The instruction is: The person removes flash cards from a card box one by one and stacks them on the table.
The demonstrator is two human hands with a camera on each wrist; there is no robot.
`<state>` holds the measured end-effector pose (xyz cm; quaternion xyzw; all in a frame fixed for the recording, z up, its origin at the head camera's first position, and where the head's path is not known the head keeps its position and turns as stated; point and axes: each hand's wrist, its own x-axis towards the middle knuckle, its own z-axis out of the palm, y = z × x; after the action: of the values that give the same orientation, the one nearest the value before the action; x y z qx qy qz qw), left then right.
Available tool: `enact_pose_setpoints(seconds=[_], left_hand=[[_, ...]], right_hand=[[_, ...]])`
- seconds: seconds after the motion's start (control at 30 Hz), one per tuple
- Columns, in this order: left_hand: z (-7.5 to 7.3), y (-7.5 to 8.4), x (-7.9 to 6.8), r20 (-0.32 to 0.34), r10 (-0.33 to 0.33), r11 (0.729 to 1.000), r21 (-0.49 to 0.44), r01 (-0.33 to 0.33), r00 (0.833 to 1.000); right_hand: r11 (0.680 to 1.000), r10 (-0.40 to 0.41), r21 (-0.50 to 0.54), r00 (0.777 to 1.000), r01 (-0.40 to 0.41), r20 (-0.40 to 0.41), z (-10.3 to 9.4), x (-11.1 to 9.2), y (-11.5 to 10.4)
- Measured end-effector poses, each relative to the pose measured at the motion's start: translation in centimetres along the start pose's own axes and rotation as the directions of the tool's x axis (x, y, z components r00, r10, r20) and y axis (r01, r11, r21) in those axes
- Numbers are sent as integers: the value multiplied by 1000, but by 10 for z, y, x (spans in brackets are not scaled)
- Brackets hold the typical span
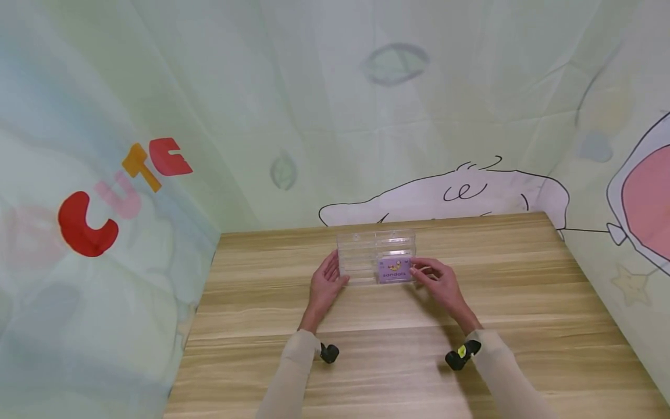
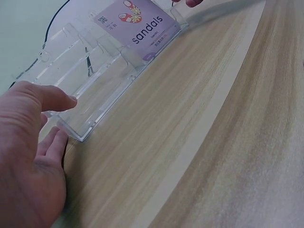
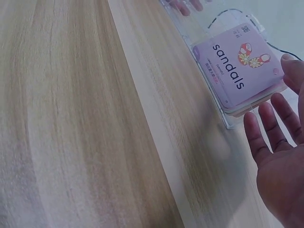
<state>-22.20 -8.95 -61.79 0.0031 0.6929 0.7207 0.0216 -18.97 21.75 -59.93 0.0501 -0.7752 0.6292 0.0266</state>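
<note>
A clear plastic card holder (image 1: 358, 260) with stepped pockets in two columns stands toward the back of the wooden table. My left hand (image 1: 324, 286) grips its left end, thumb (image 2: 59, 98) over the front and other fingers behind or beneath. In the lower right pocket sits a stack of purple cards (image 3: 237, 66); the front one reads "sandals" and shows a pair of sandals. The thumb and index finger of my right hand (image 1: 441, 286) pinch the stack's right edge, while the other fingers (image 3: 256, 137) spread beside the holder's end.
The wood-grain table (image 1: 366, 372) extends in front and to both sides. Printed fabric (image 1: 324, 116) hangs behind and beside it, its back part meeting the table's far edge. Each wrist carries a small black camera (image 1: 329, 353).
</note>
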Motion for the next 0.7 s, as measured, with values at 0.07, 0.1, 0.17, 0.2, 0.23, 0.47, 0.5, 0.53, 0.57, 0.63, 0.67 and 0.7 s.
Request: enact_pose_setpoints(seconds=[0.07, 0.1, 0.17, 0.2, 0.23, 0.47, 0.5, 0.53, 0.57, 0.63, 0.67, 0.7], left_hand=[[0, 0, 0, 3, 5, 1000, -12, -5, 1000], [0, -1, 1, 3, 4, 1000, -19, -3, 1000], [-1, -1, 1, 7, 8, 1000, -22, -8, 1000], [-1, -1, 1, 9, 11, 1000, -27, -11, 1000], [-1, -1, 1, 10, 12, 1000, -28, -12, 1000], [-1, -1, -1, 7, 12, 1000, -21, -12, 1000], [-1, -1, -1, 7, 12, 1000, -23, -12, 1000], [-1, 0, -1, 5, 9, 1000, -27, -9, 1000], [-1, 0, -1, 5, 11, 1000, -28, -10, 1000], [-1, 0, -1, 6, 13, 999, -34, -12, 1000], [-1, 1, -1, 8, 18, 999, -33, -18, 1000], [-1, 0, -1, 7, 21, 999, -35, -21, 1000]], right_hand=[[1000, -11, 7, 1000, 11, -3, 0, 0, 0], [1000, -15, 7, 1000, 15, -7, 0, -1, 0], [1000, -21, 7, 1000, 21, -7, 0, -1, 0], [1000, -25, 3, 1000, 25, -7, 1, -2, -1], [1000, -26, -1, 1000, 26, -10, 1, -2, -2], [999, -39, -20, 999, 39, -18, 1, -2, -2], [999, -40, -17, 999, 40, -19, 2, -2, -2], [999, -40, -17, 999, 40, -22, 2, -2, -3], [999, -39, -22, 999, 38, -25, 2, -2, -4], [999, -36, -24, 999, 35, -25, 3, -2, -6], [999, -33, -28, 999, 32, -26, 3, -2, -7], [999, -30, -31, 999, 29, -27, 3, -2, -8]])
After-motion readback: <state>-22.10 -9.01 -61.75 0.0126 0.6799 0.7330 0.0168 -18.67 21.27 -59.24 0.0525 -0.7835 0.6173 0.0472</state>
